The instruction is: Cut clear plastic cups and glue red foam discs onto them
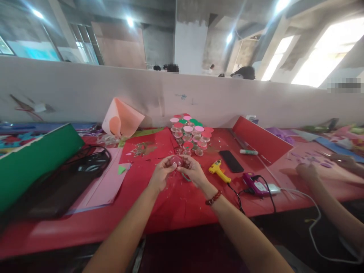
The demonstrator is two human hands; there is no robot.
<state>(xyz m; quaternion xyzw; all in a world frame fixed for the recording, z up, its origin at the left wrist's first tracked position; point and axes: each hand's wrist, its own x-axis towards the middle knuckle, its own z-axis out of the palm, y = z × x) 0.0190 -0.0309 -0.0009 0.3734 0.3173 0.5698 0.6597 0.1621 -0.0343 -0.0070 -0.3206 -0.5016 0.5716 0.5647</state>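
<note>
Between both hands is a small clear round plastic piece (pixel 176 160), which looks pinkish over the red table. My left hand (pixel 161 172) pinches its left side with thumb and fingers. On the opposite side, my right hand (pixel 192 170) grips the edge in the same way; a red bead bracelet is on that wrist. Part of a green ring-like thing (pixel 186 177) shows under the right fingers. Just beyond the hands stands a cluster of small clear cup-like pieces (pixel 196 138), topped with red, pink and green discs.
A yellow glue gun (pixel 217 170), a black phone (pixel 231 161), a glue stick (pixel 248 152) and a purple power strip (pixel 256 185) lie to the right. Pink sheets (pixel 99 185) and a dark bag (pixel 71 182) lie left. At far right are another person's hands (pixel 308 172).
</note>
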